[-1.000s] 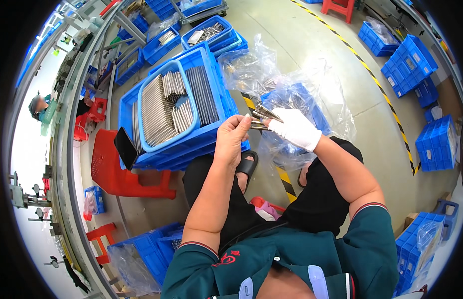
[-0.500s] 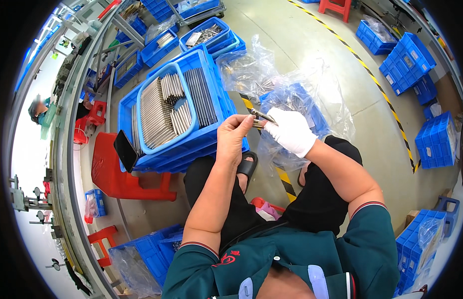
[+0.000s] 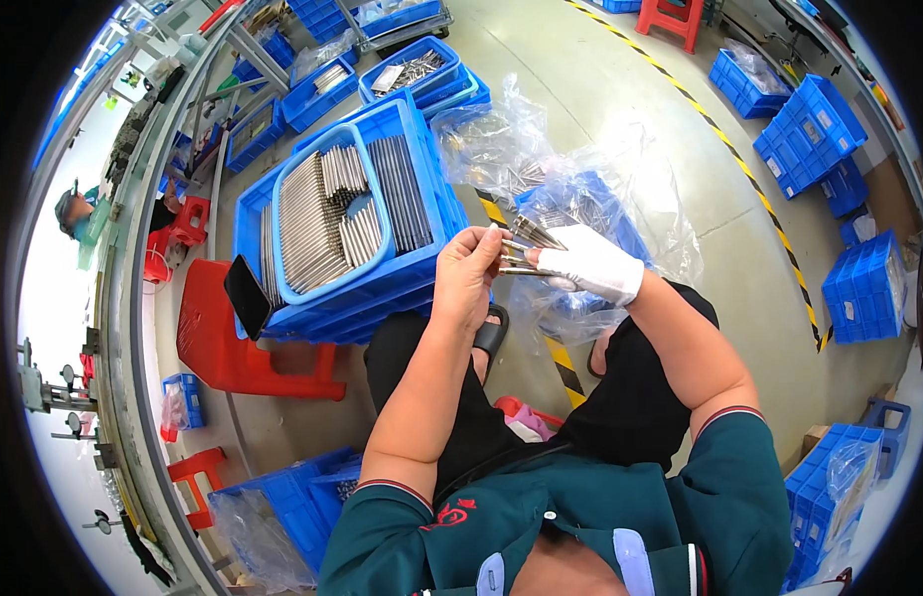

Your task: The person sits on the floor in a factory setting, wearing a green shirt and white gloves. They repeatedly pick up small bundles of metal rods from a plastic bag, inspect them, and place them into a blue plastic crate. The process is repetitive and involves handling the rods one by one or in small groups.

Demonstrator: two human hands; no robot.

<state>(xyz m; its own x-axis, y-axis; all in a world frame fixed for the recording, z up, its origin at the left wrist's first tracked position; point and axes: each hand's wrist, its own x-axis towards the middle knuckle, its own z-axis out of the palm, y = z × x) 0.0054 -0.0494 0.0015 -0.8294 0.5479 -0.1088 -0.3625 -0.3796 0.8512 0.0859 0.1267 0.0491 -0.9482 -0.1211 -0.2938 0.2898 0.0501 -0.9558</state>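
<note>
My right hand [image 3: 598,265], in a white glove, is closed round several slim metal rods [image 3: 533,233], which fan out on its left side. My bare left hand [image 3: 465,273] meets it over my lap, thumb and fingers pinched at the rods' left ends. Just beyond the hands, a blue bin [image 3: 635,238] lined with clear plastic holds more loose rods. To the left, a light blue tray [image 3: 380,189] carries neat rows of silvery rods [image 3: 307,233], stepped at the right. Darker rods [image 3: 399,189] stand beside it in the larger blue crate.
A black phone-like slab [image 3: 249,298] leans at the crate's near left corner, above a red stool [image 3: 208,328]. Crumpled clear plastic [image 3: 491,129] lies beyond. Blue crates [image 3: 809,134] are stacked at right. Another person [image 3: 79,211] is at far left behind the bench frame.
The rods between my hands have spread apart, with more of them showing. My gloved right hand has turned flatter and moved slightly right and down; my left hand stays almost in place.
</note>
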